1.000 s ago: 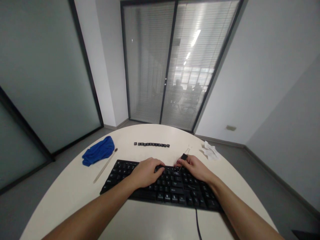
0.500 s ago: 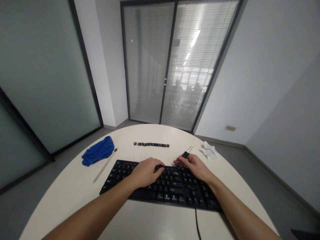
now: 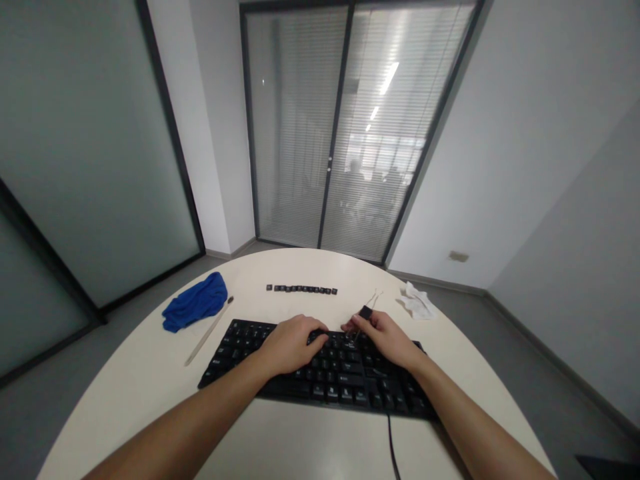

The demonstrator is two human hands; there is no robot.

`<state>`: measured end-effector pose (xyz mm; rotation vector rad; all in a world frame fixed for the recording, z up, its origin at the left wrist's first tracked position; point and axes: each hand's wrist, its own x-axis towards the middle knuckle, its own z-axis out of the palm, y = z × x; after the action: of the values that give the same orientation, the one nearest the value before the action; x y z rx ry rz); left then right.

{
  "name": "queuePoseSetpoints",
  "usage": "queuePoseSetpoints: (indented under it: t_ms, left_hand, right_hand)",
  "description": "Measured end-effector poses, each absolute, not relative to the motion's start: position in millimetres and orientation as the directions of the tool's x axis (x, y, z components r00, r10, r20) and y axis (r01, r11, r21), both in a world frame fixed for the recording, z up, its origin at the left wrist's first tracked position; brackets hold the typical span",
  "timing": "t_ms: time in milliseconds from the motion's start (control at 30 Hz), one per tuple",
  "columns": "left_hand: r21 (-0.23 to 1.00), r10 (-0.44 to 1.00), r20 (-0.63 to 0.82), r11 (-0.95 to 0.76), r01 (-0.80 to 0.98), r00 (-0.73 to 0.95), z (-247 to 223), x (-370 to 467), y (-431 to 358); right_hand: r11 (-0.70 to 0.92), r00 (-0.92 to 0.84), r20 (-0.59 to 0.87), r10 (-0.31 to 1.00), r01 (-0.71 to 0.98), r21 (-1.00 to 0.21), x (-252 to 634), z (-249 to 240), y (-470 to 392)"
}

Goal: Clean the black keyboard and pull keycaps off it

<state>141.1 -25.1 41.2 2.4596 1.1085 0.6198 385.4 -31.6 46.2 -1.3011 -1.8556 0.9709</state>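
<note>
A black keyboard (image 3: 330,373) lies in front of me, slightly turned. My left hand (image 3: 295,343) is on its far left half, fingers curled over the back edge and thumb on the keys, steadying it. In my right hand (image 3: 383,337), thumb and fingers pinch a wire keycap puller (image 3: 366,312) by its black middle. Thin wire prongs stick out on the far side, and others point down at the keys near the back edge. Whether the lower prongs touch a key I cannot tell. Several loose black keycaps (image 3: 303,289) stand in a row beyond the keyboard.
To the left lie a blue cloth (image 3: 195,303) and a thin brush (image 3: 209,332) with a pale handle. A crumpled white tissue (image 3: 417,302) is at the right. The keyboard's cable (image 3: 393,440) runs toward me over the round cream table (image 3: 300,440).
My right hand has shifted a little left with the keycap puller, whose lower prongs now show above the keys. My left hand stays in place on the keyboard.
</note>
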Motion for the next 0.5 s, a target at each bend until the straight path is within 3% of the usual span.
queuePoseSetpoints:
  t_ms: [300,400,500]
  left_hand:
    - [0.497,0.770,0.240,-0.621,0.606,0.592,40,141,-25]
    - [0.497,0.769,0.238,-0.621,0.606,0.593,40,141,-25]
    - [0.493,0.768,0.235,-0.622,0.608,0.596,40,141,-24]
  right_hand:
    - [0.032,-0.220,-0.007,0.976,0.172,-0.985,388,38,-27]
    - [0.069,-0.240,0.013,0.971,0.225,-0.972,391,42,-29]
    - [0.168,-0.272,0.059,0.960,0.396,-0.903,396,48,-32]
